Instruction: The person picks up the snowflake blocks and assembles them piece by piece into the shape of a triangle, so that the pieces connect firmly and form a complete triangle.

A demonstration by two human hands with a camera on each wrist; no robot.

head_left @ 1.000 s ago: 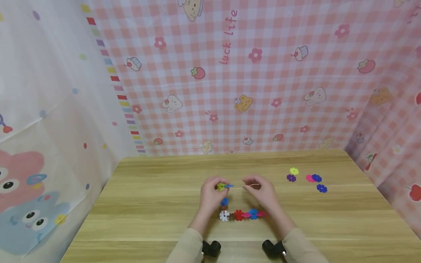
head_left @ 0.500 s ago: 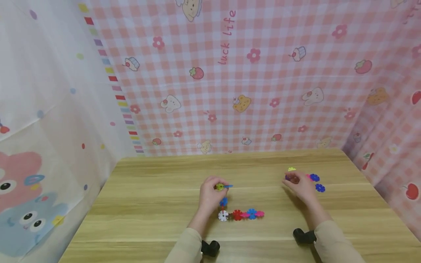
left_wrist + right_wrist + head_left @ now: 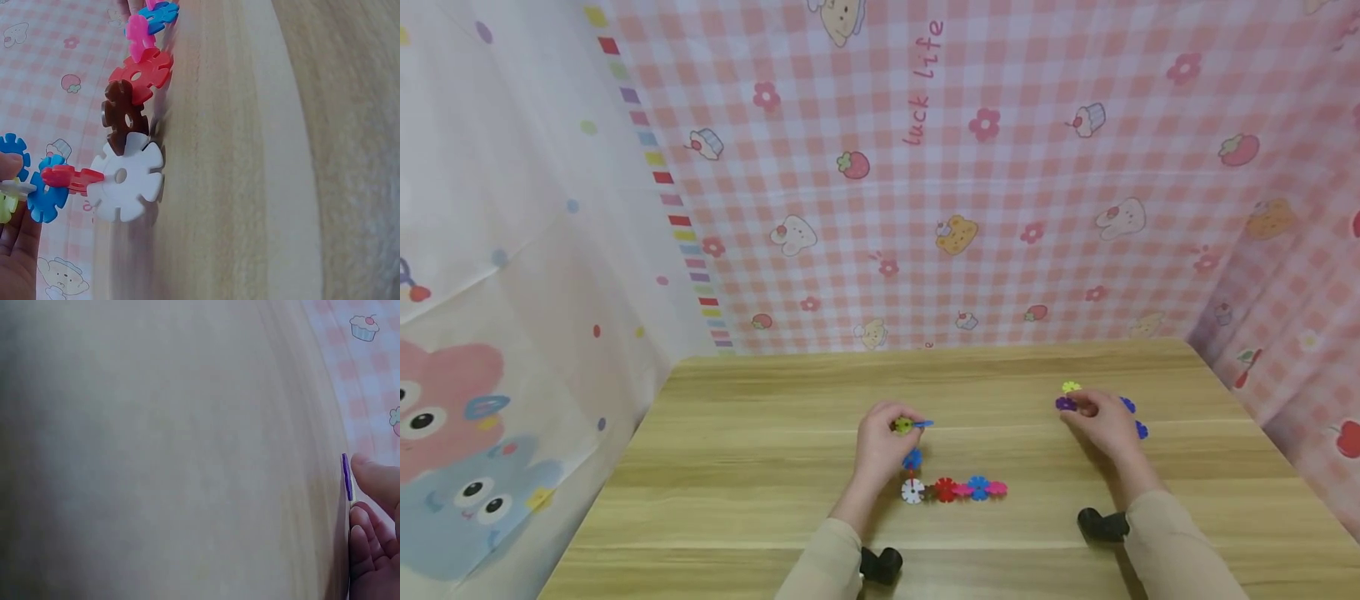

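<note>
My left hand (image 3: pixel 883 442) pinches the end of a chain of slotted plastic flower discs, near a yellow-green disc (image 3: pixel 902 426) and a light-blue disc (image 3: pixel 15 153). A blue disc (image 3: pixel 48 190) and a red disc (image 3: pixel 74 179) join that end to a white disc (image 3: pixel 128 178). From there the chain turns right through a brown disc (image 3: pixel 124 115), a red disc (image 3: pixel 945 490), pink discs and a blue disc (image 3: pixel 978 488). My right hand (image 3: pixel 1101 422) is at a purple disc (image 3: pixel 1065 403) lying on the table, thumb and fingers spread about it.
Behind the purple disc lies a yellow disc (image 3: pixel 1071 387). Blue discs (image 3: pixel 1142 430) lie partly hidden beyond the right hand. The wooden table (image 3: pixel 737 467) meets a pink checked cloth (image 3: pixel 1045 183) at the back. Black wrist cameras (image 3: pixel 882 566) sit at both sleeves.
My right hand has moved from near the left hand, rightward to the loose purple disc. My left hand stays in place with the chain end.
</note>
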